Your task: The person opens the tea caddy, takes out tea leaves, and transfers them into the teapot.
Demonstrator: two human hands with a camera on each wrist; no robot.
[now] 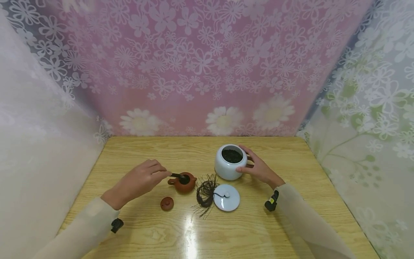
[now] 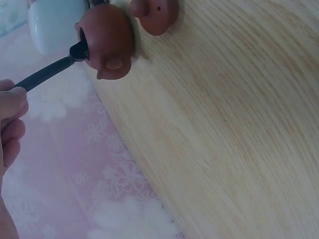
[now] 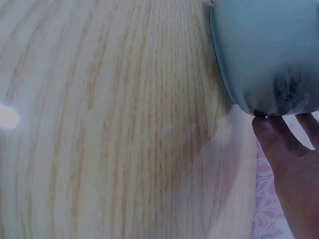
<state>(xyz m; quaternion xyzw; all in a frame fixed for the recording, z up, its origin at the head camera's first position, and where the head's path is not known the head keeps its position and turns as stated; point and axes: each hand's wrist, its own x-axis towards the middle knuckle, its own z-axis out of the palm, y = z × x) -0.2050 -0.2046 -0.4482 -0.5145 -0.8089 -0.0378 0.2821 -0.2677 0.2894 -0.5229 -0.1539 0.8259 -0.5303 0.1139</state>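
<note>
My left hand [image 1: 142, 181] pinches the handle of a small black scoop [image 2: 46, 73]. The scoop's head dips into the mouth of a reddish-brown clay teapot [image 1: 185, 188], whose handle points left toward this hand. Beside the right side of a round white jar [image 1: 226, 171], my right hand [image 1: 260, 169] holds it, thumb at the front and fingers behind. Dark dry leaves, looking like tea [image 1: 231, 156], lie inside the jar. In the right wrist view, fingertips touch the jar's wall [image 3: 264, 55].
The teapot's small round lid [image 1: 166, 204] lies in front of it. A white jar lid [image 1: 231, 203] with a knob rests before the jar, a dark stringy tassel [image 1: 204, 194] at its left. Floral curtains [image 1: 200, 64] surround the wooden table [image 1: 155, 233].
</note>
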